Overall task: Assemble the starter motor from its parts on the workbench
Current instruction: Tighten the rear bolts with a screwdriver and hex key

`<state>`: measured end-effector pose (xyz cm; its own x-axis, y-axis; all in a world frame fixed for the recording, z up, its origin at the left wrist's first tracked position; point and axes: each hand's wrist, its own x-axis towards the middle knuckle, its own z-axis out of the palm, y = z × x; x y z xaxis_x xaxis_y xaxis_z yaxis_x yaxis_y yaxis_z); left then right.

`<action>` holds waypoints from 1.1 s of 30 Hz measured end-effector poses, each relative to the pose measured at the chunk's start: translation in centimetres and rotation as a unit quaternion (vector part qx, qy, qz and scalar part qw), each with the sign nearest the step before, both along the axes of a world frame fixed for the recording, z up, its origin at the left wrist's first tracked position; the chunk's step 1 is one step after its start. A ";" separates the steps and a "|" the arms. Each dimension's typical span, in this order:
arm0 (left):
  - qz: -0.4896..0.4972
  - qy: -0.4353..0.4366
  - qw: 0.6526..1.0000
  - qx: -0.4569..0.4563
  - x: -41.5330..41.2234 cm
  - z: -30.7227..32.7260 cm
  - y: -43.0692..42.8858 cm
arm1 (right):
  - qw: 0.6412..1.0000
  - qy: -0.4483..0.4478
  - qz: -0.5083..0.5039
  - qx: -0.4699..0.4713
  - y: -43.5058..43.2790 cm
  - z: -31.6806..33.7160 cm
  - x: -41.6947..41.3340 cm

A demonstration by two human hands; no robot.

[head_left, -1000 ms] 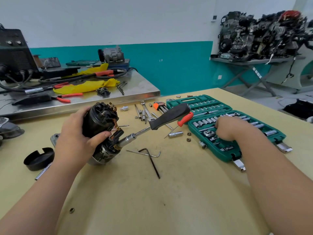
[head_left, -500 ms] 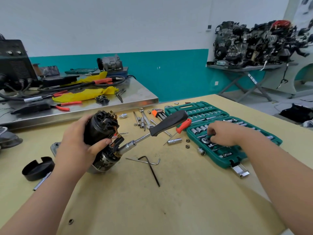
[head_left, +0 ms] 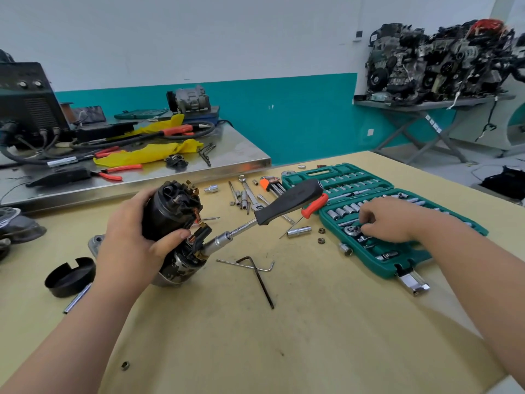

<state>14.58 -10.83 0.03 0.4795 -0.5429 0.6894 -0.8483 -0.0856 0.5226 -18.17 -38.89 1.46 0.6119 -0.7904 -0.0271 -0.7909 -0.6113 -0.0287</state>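
Black starter motor [head_left: 170, 223] stands tilted on workbench [head_left: 312, 336], left hand [head_left: 133, 240] wrapped round its body. A socket driver [head_left: 287, 201] butts against its lower part, handle raised; shaft lettering too small to read. Right hand [head_left: 389, 220] is in the open green socket case [head_left: 397, 265], which holds rows of sockets. Its fingers curl over a ratchet head [head_left: 350, 230]; whether they grasp it I cannot tell.

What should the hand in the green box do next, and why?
Probably pinch one of the sockets and lift it out. The right hand is curled down among them in the green case, while the left hand grips the starter motor with the black-handled driver poking from it, so a fitting piece seems wanted.
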 end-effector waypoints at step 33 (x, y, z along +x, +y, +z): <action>-0.005 -0.012 1.000 -0.014 -0.5 0.2 -0.1 | 0.579 -0.587 0.097 0.558 13.1 5.6 3.0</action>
